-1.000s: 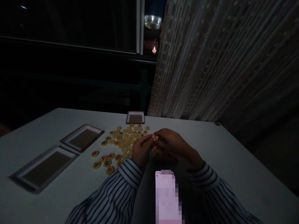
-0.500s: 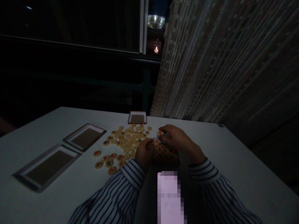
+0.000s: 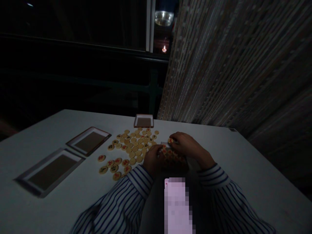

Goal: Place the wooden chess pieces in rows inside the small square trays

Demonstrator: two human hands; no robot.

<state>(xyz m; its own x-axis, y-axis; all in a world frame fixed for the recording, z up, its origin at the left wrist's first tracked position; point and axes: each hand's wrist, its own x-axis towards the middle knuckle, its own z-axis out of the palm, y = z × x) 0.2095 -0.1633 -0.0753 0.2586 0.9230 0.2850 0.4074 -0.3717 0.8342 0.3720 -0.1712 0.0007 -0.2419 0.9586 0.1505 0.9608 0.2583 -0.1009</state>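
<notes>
The right hand (image 3: 188, 146) pinches a red-marked disc (image 3: 170, 140) at the far edge of a box (image 3: 176, 166) of discs. The left hand (image 3: 153, 160) curls at the box's left side; grip cannot be determined.

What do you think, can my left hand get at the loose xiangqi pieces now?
Probably yes: your left hand is close beside the loose xiangqi pieces, with nothing visible between them. It is also at the box of pieces; whether it grips that is too dark to tell.

String curtain (image 3: 195, 61) beside dark window (image 3: 78, 24)
</notes>
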